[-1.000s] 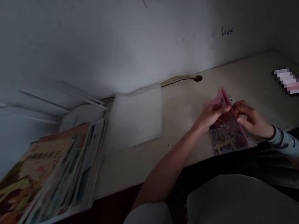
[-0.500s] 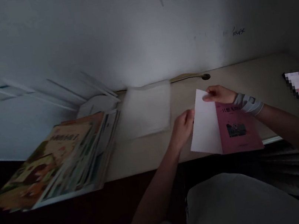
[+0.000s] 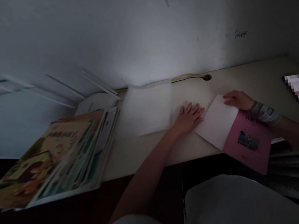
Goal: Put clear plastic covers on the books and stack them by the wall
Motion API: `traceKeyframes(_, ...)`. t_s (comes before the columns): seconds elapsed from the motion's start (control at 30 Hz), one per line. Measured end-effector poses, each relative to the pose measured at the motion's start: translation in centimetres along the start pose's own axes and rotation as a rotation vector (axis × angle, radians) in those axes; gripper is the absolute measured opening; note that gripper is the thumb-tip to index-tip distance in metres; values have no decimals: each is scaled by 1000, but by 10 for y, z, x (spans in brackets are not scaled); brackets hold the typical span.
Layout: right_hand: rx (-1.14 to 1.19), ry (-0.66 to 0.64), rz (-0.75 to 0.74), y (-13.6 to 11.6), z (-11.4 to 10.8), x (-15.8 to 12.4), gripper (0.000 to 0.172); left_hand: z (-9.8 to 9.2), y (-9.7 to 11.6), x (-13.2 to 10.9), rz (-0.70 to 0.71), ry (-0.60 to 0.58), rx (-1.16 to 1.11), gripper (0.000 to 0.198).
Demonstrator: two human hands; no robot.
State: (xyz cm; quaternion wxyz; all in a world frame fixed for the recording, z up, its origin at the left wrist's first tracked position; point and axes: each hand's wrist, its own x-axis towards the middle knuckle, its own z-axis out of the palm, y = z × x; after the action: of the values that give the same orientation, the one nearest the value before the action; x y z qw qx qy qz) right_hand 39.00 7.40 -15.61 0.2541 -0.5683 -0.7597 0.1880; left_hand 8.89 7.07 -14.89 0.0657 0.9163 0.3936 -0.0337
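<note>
Pinching with the right grip (image 3: 239, 100) an open, rectangular pink-and-white paper booklet (image 3: 234, 135) extending toward six o'clock from there and four o'clock from the finger-spread left grip (image 3: 188, 119).

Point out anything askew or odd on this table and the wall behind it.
The open book is askew, its lower corner jutting past the front edge of the table. At left, the stack of books is unevenly fanned. Dark scribbles mark the wall. No spill shows.

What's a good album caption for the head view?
Right hand holds an open book, left hand spread beside it.
</note>
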Motion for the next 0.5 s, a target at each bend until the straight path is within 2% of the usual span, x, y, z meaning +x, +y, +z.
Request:
traceKeyframes(0.1,44,70,59,8,-4,-6,33,-12,-6,24,49,20,38,47)
traceKeyframes(0.2,81,154,93,6,-2,-13,33,-24,9,28,-46,110,71,47)
traceKeyframes(0.3,104,278,119,0,3,-22,35,-30,45,10,-178,170,-29,55)
traceKeyframes(0.4,163,357,110,-8,7,-30,35,-28,82,-15,-133,73,-193,77)
traceKeyframes(0.5,193,375,79,-13,7,-33,31,-24,105,-32,-116,67,-273,83)
